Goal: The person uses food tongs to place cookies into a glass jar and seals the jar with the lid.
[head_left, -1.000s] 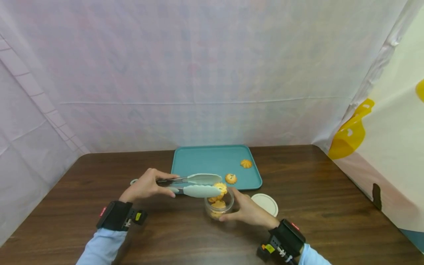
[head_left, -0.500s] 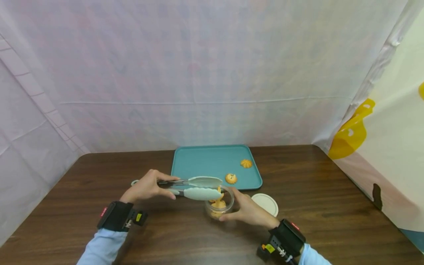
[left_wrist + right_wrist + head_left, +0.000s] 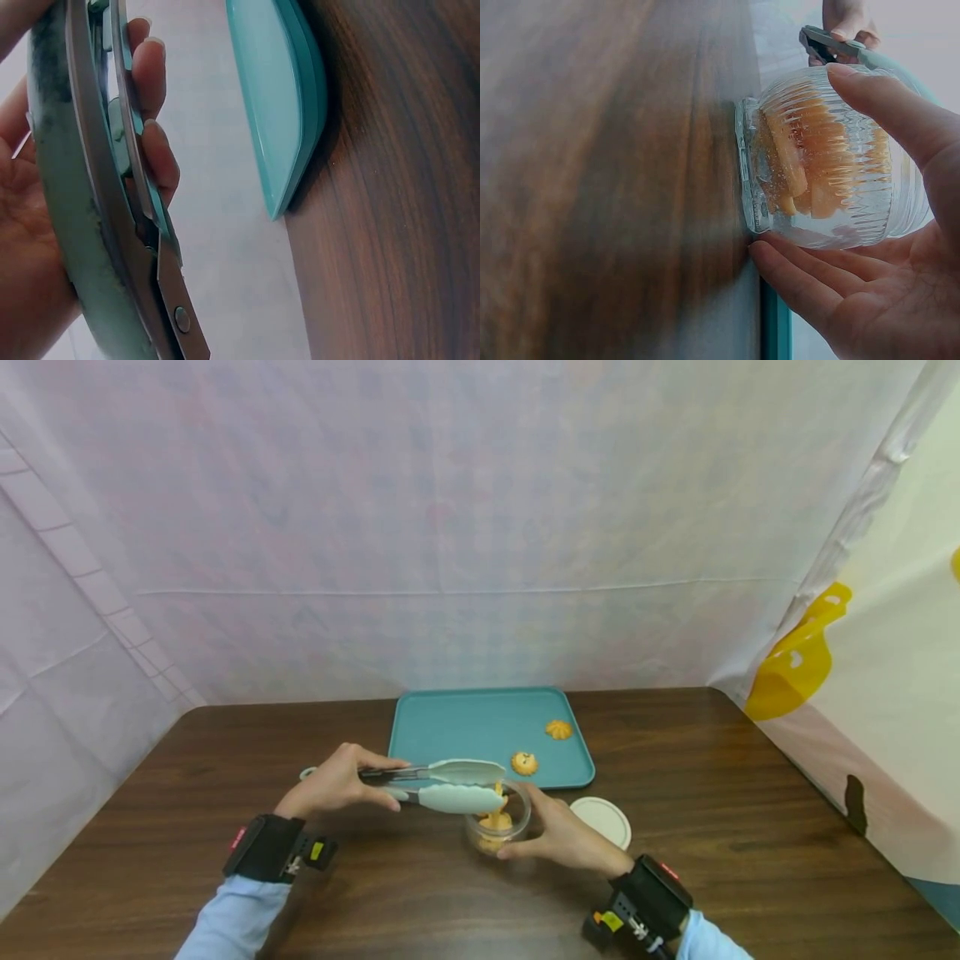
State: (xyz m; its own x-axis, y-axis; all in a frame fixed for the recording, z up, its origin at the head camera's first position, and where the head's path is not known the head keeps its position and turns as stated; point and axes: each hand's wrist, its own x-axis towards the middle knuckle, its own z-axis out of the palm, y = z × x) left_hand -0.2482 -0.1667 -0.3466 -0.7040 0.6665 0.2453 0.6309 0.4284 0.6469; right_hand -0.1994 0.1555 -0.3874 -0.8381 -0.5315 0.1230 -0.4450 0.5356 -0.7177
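Note:
My left hand [image 3: 333,785] grips a pair of tongs [image 3: 459,798] with pale mint heads and metal arms, seen close in the left wrist view along the handle [image 3: 82,187]. The heads reach over the mouth of a ribbed glass jar [image 3: 491,845], where a golden cookie [image 3: 498,795] stands edge-on at their tips, partly hidden by the lower head. Several more cookies [image 3: 817,161] lie stacked inside, visible through the glass. Thumb and fingers of my right hand [image 3: 558,838] curl round the jar, which stands upright on the table.
Behind the jar lies a teal tray [image 3: 457,722] bearing two cookies, one nearer [image 3: 525,764] and one at the right side [image 3: 558,729]. A round white lid [image 3: 602,823] rests on the wooden table [image 3: 712,793] beyond my right hand. White cloth [image 3: 450,527] hangs behind.
The tongs have lowered slightly toward the jar, and the cookie at their tips has gone from above the rim down into the mouth. My right hand keeps holding the jar in place.

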